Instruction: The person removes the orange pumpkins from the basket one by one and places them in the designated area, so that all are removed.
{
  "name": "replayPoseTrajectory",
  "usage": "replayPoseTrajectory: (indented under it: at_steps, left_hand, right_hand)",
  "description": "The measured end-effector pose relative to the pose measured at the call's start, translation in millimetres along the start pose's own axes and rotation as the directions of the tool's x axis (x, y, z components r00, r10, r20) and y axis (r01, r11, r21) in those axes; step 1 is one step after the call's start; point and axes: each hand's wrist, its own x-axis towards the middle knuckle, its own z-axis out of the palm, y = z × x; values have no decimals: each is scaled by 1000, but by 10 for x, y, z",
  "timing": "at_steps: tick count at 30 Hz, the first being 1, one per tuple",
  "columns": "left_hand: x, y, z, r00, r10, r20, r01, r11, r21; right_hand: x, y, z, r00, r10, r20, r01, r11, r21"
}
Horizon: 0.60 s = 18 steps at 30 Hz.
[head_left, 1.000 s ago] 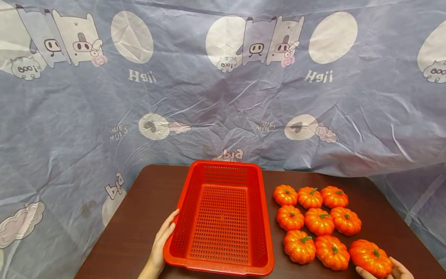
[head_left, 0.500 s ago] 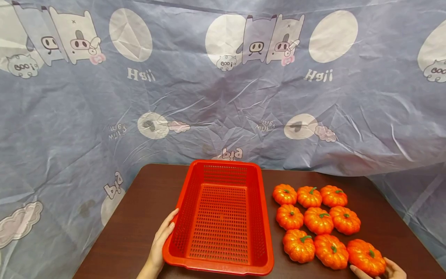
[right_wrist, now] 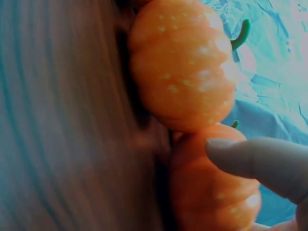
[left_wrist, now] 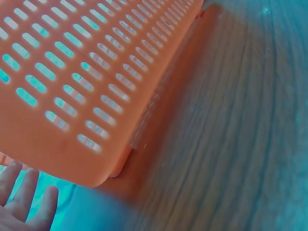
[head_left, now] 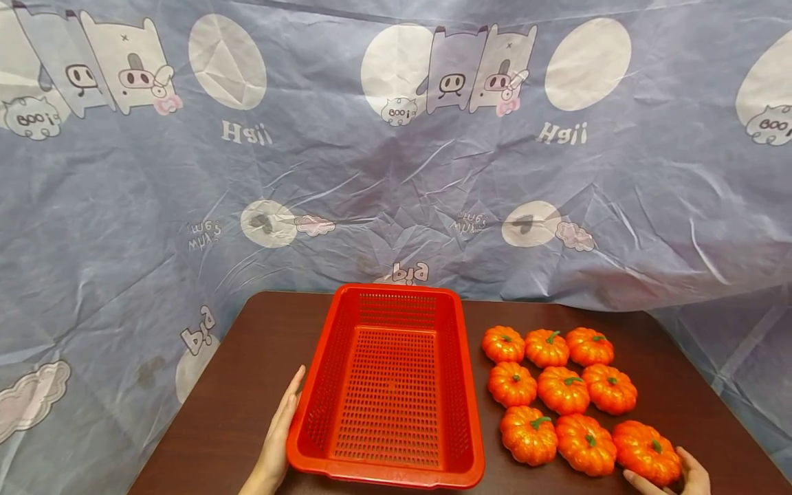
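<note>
A red plastic basket (head_left: 390,392) with slotted walls and floor stands on the table with nothing in it. My left hand (head_left: 277,436) lies along its left side, fingers straight and beside the rim. In the left wrist view, the spread fingertips (left_wrist: 30,195) show close to the basket's corner. My right hand (head_left: 694,474) holds an orange pumpkin (head_left: 646,452) at the front right, thumb on the near side and fingers on the far side. The right wrist view has the thumb (right_wrist: 255,156) across this pumpkin (right_wrist: 211,187), which meets the neighbouring pumpkin (right_wrist: 183,62).
Several more orange pumpkins with green stems, such as the middle one (head_left: 563,390), sit in rows right of the basket. The dark brown table (head_left: 210,419) ends at a printed grey-blue cloth (head_left: 396,172) hanging behind and at both sides.
My right hand has slid the front right pumpkin leftward, up against its neighbour. The left hand's fingers have straightened and come off the basket's rim.
</note>
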Motion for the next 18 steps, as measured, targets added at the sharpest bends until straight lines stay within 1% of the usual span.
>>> replayPoseTrajectory:
  at_steps: [1, 3, 4, 6, 8, 10, 12, 15, 18]
  left_hand:
    - [-4, 3, -5, 1000, -1, 5, 1, 1000, -4]
    - [-11, 9, -19, 1000, -3, 13, 3, 1000, 4]
    - [-15, 13, -28, 1000, -5, 13, 5, 1000, 19]
    - [-24, 21, -49, 1000, -10, -10, 11, 997, 71]
    - [-29, 38, -78, 1000, -4, -20, 6, 991, 131]
    - [-29, 68, -107, 999, 4, -33, 2, 982, 187]
    - [-20, 109, -137, 999, 14, -38, -5, 974, 226]
    - [1, 183, -171, 999, 29, -42, -15, 956, 293]
    - [26, 267, -189, 997, 73, -33, -56, 929, 365]
  right_hand:
    - [-46, -44, -17, 1000, -21, 10, 21, 1000, -4]
    - [-152, -171, -66, 998, -54, 18, 55, 996, -68]
    - [-203, -254, -100, 996, -80, 27, 82, 992, -97]
    - [-317, -443, -177, 988, -137, 75, 146, 981, -129]
    - [-421, -629, -249, 972, -201, 119, 223, 952, -210]
    - [-497, -783, -292, 946, -281, 163, 316, 913, -259]
    - [-561, -912, -298, 924, -336, 183, 377, 881, -287]
    - [-635, -1078, -269, 874, -442, 200, 483, 831, -275]
    - [-709, -1232, -202, 814, -539, 216, 580, 777, -247]
